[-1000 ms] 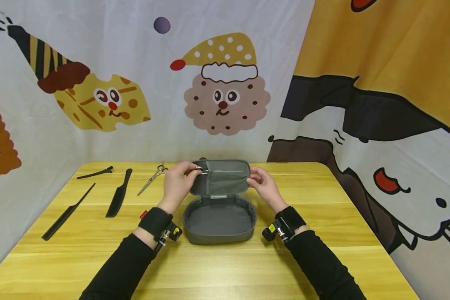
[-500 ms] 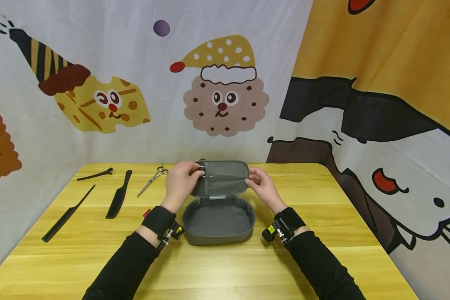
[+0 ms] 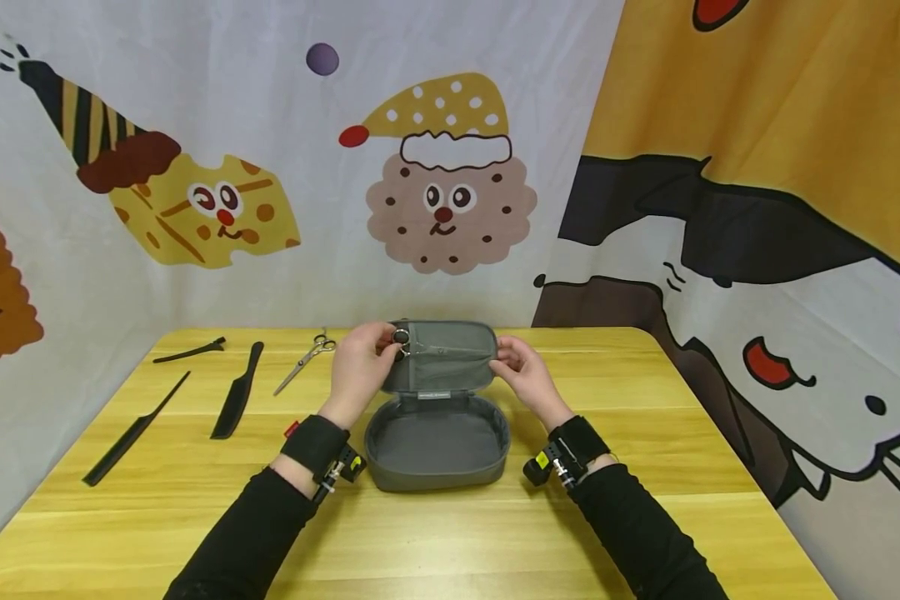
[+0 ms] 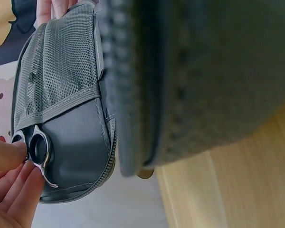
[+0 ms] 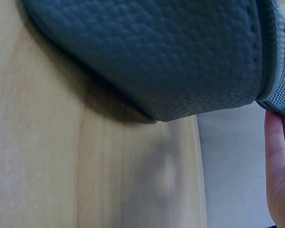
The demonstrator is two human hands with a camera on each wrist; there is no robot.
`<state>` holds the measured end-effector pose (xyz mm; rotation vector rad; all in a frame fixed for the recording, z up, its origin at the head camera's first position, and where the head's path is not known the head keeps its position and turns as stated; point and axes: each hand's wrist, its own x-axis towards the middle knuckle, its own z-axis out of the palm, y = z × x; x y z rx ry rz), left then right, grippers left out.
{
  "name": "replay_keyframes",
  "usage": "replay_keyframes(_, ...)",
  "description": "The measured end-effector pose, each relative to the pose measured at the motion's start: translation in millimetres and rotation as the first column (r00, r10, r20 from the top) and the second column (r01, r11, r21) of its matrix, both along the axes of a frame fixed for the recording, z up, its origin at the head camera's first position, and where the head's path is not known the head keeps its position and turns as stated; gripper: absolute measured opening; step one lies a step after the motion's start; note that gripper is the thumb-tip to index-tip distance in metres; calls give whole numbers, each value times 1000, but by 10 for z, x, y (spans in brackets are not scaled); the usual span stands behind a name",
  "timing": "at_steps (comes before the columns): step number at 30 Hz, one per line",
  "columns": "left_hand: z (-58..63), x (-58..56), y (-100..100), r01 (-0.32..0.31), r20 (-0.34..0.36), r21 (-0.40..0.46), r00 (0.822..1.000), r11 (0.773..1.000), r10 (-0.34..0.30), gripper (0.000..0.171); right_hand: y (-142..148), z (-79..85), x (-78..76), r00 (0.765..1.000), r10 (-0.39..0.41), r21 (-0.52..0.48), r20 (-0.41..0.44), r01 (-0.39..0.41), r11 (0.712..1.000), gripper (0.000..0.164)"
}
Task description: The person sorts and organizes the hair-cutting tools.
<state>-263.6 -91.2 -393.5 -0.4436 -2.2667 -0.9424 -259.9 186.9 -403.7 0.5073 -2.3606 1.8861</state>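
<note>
A grey zip case (image 3: 437, 480) stands unzipped on the table, its lid raised at the back. Inside the lid is a mesh pocket (image 4: 66, 66). My left hand (image 3: 360, 367) pinches a pair of scissors (image 4: 48, 147) near the finger rings, at the lid's left side. Those rings stick out of the pocket's mouth, and the blades are hidden behind the mesh. At the lid's right edge, my right hand (image 3: 527, 377) holds the rim between thumb and fingers. The lower half of the case shows its bare grey lining.
Left of the case lie a second pair of scissors (image 3: 300, 368), a wide black comb (image 3: 232, 404), a thin-tailed comb (image 3: 123, 446) and a black hair clip (image 3: 191, 350). A printed cloth (image 3: 270, 292) hangs behind the wooden table (image 3: 435, 550).
The scissors in my left hand have slid rightward, deeper into the mesh pocket, and their rings now show more clearly. My right hand stays on the lid's edge.
</note>
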Motion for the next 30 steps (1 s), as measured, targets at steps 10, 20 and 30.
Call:
replay_keyframes(10,-18,33,-82,48,16,43,999,998,-48,15,-5,-9,-4,1000,-4,-18,6,4,1000,29)
replay_keyframes(20,-51,73,-207,32,16,82,999,996,-33,16,-3,-13,-7,1000,-4,-16,5,4,1000,29)
replay_keyframes(30,-155,121,-361,22,17,64,1000,998,-23,17,-10,-34,-21,1000,-12,-20,9,12,1000,29)
